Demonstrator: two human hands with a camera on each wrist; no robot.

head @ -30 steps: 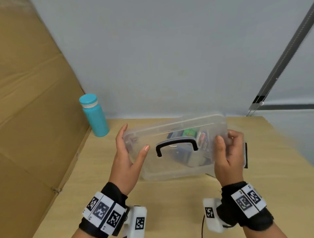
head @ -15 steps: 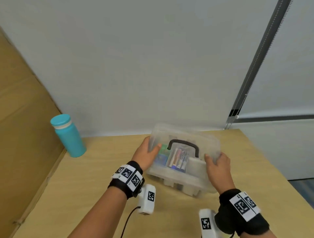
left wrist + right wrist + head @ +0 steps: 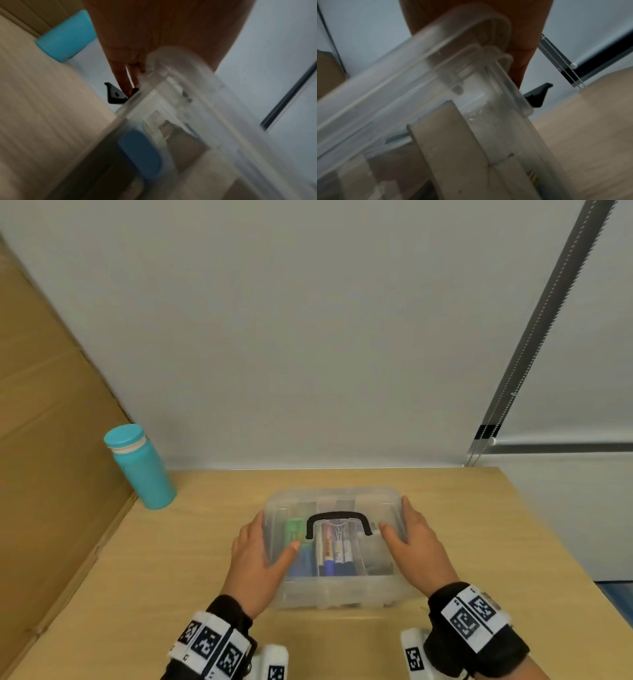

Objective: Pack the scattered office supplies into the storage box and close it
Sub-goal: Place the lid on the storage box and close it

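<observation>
At the middle of the desk [image 3: 513, 542] the storage box [image 3: 342, 594] sits with its lid [image 3: 329, 501] laid on and markers [image 3: 334, 553] inside. The likely trouble is that the black latches [image 3: 114, 95] stand flipped out, so the lid may stay unlocked and lift off. The left hand [image 3: 255, 563] and right hand [image 3: 416, 546] flank the ends, fingers [image 3: 120, 75] straight against the walls, thumbs pressing the lid, nothing pinched.

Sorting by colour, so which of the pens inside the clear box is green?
The leftmost pen, beside the left hand; those under the black handle are white-bodied.
</observation>
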